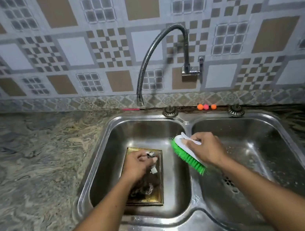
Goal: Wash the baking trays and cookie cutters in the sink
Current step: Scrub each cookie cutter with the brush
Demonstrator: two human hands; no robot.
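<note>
A gold-coloured baking tray (158,197) lies in the left basin of the steel double sink (194,204). Soapy residue and other small metal pieces sit in the tray near my left forearm. Over the tray, my left hand (137,165) pinches a small soapy metal cookie cutter (152,162). My right hand (207,148) grips the white handle of a scrubbing brush with green bristles (186,156), held tilted above the divider between the two basins. The bristles face left toward the tray and touch nothing.
A flexible steel tap (158,43) arches from the tiled wall, with its spout over the back edge of the left basin. No water runs. The right basin (252,153) holds only its drain. Three small coloured balls (206,106) lie behind the sink. Marbled counter (35,168) spreads left.
</note>
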